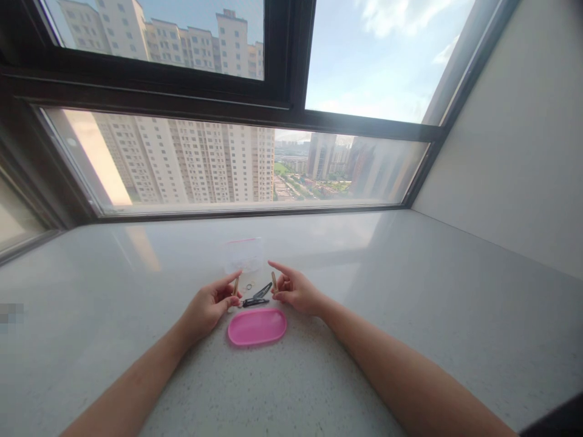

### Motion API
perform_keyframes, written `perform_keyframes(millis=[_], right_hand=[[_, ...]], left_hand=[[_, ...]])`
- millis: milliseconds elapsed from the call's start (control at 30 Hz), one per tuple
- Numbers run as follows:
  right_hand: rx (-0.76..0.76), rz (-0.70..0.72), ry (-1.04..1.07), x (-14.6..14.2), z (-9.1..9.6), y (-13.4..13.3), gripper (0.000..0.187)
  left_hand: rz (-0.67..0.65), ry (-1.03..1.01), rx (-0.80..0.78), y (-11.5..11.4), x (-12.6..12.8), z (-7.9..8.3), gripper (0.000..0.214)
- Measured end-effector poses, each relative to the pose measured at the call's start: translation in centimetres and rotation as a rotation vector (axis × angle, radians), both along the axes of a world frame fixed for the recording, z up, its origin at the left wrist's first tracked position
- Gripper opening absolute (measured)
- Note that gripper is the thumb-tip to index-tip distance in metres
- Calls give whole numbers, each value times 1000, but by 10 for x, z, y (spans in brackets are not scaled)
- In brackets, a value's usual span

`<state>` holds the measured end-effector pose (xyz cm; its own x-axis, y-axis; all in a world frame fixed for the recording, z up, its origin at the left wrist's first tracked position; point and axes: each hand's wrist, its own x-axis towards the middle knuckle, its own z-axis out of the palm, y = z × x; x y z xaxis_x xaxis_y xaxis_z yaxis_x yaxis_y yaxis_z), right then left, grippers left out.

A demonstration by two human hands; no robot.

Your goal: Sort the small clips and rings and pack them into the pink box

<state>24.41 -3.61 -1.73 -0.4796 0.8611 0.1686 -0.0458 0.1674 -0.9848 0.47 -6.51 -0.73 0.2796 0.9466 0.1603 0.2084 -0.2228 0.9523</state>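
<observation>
My left hand (206, 309) pinches a slim tan hair clip (235, 285) upright, its index finger stretched forward. Between the fingers of my right hand (300, 292) stands another tan hair clip (274, 280), and that index finger also points away. Black snap hair clips (261, 292) lie on the pale surface between my hands, the nearer one close to my left fingertips. Just beyond them is a small dark ring (249, 286), perhaps a hair tie. A pink oval tray (257, 328) sits on my side of the clips, with nothing in it.
Behind the clips lies a clear zip bag (243, 255) with a pink strip along its top. The speckled white sill (410, 291) runs up to a dark-framed window (255, 213). A white wall (510, 139) rises on the right.
</observation>
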Motion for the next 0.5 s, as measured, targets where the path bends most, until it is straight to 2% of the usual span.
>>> perform_keyframes(millis=[333, 500], right_hand=[[24, 1, -18, 2, 0, 0, 82], [51, -9, -42, 2, 1, -2, 75]], left_hand=[[48, -22, 26, -4, 0, 1, 62], [60, -34, -12, -2, -2, 1, 62]])
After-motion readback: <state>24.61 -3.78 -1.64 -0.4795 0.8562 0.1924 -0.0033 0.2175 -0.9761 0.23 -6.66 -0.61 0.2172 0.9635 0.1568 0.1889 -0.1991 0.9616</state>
